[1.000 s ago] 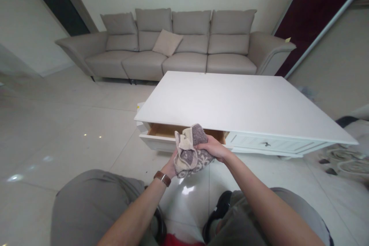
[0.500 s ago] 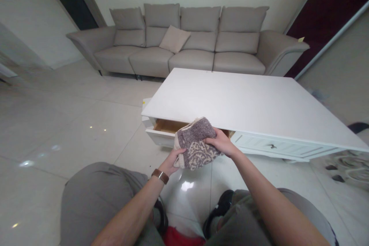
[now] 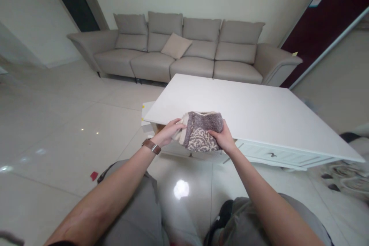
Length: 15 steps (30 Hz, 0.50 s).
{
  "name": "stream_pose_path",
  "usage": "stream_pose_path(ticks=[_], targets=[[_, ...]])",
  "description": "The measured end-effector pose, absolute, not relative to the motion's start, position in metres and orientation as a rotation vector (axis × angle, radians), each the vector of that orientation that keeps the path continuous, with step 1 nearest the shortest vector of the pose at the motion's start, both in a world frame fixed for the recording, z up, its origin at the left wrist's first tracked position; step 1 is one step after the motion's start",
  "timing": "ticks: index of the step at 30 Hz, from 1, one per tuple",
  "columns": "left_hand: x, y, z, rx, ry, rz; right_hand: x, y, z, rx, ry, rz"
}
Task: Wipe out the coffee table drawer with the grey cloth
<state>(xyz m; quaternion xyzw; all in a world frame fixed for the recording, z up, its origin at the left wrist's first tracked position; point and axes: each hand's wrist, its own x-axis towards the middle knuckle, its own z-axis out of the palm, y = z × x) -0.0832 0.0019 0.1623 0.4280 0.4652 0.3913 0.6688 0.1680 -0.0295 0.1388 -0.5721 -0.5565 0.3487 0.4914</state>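
A folded brown and cream patterned cloth (image 3: 203, 132) is held between both hands, over the near edge of the white coffee table (image 3: 236, 103). My left hand (image 3: 170, 131), below a brown wrist strap, grips its cream left end. My right hand (image 3: 225, 136) pinches its right side, thumb on the front. Behind and below the cloth is the pulled-out drawer (image 3: 184, 152), its inside mostly hidden by the cloth and my hands.
A long grey sofa (image 3: 190, 63) with a beige cushion (image 3: 176, 46) stands behind the table. A closed drawer (image 3: 271, 153) is at the table's right front. On the floor at the left lies a small red thing (image 3: 93, 176). My knees are below.
Both hands have raised the cloth and turned it more level, nearer the table edge. The cloth now covers more of the drawer opening. The red thing at the left has come into view.
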Motion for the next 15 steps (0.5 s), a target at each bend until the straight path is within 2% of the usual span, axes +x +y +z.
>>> stream_pose_path(ticks=[4,7,10,15], targets=[[-0.076,0.035,0.174,1.041,1.011,0.993,0.181,0.004,0.155,-1.374,-1.323,0.631],[-0.081,0.057,0.171,1.292,1.154,0.996,0.21,0.025,0.153,-1.436,-1.152,0.65],[-0.097,0.07,0.152,1.768,1.358,0.751,0.247,0.03,0.134,-1.648,-0.893,0.845],[-0.119,0.067,0.118,2.166,1.297,0.178,0.281,0.018,0.103,-1.778,-0.843,0.958]])
